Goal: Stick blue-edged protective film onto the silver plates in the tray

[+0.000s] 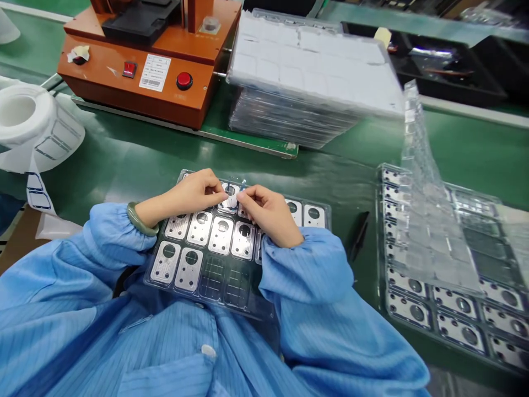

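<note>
Both my hands meet over the top row of a clear plastic tray (258, 309) on the bench. My left hand (196, 193) is closed, thumb and index finger pinched. My right hand (270, 212) is closed in a like pinch just right of it. Between the fingertips, a thin dark-edged sticker (232, 182) lies over a silver metal plate (230, 199); its exact outline is partly hidden. More silver plates (221, 234), each with a large round hole and small holes, sit in the tray's pockets. Two front pockets (212, 277) hold no plate.
A roll of frame stickers (61, 129) stands at left. Behind are an orange machine (136, 88) with a red button and a stack of clear trays (289, 110) topped with white. At right lie dark tweezers (360, 236) and another plate tray (430, 331) under clear plastic (438, 237).
</note>
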Demonstrator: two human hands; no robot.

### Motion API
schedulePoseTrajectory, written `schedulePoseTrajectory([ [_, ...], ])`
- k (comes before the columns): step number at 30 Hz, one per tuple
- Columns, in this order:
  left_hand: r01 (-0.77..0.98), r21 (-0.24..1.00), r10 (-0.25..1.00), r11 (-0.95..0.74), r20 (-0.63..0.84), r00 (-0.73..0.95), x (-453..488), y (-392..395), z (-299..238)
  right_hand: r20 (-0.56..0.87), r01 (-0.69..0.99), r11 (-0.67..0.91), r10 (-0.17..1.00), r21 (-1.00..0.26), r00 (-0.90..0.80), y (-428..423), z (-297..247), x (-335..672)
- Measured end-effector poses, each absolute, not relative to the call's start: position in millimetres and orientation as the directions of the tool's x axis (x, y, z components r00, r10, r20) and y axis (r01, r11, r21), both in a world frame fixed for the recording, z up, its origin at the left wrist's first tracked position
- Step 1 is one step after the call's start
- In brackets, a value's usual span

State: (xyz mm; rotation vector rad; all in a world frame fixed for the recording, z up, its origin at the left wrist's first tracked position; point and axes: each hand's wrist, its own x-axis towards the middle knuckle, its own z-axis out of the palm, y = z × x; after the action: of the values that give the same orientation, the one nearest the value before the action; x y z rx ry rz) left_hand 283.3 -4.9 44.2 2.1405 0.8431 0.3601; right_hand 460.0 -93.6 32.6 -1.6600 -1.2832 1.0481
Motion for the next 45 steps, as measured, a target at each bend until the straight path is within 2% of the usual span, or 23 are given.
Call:
schedulePoseTrajectory([
  [7,0.433,0.797,0.665,-0.422,-0.053,0.745,281.8,-7.7,38.3,-0.182,0.330,-0.234,0.967,-0.915,0.179,-93.8,30.0,456.5],
  [16,0.439,0.784,0.649,-0.439,-0.061,0.758,281.3,-8.4,37.4,-0.185,0.509,-0.245,0.968,-0.825,0.167,-96.5,34.3,456.1],
  [25,0.452,0.760,0.660,-0.466,-0.041,0.750,282.1,-11.4,34.9,-0.134,0.515,-0.212,0.973,-0.831,0.186,-95.8,31.9,454.9],
  [45,0.479,0.730,0.669,-0.487,-0.042,0.742,283.9,-11.6,34.7,-0.137,0.525,-0.226,0.970,-0.821,0.203,-95.9,31.5,453.6],
])
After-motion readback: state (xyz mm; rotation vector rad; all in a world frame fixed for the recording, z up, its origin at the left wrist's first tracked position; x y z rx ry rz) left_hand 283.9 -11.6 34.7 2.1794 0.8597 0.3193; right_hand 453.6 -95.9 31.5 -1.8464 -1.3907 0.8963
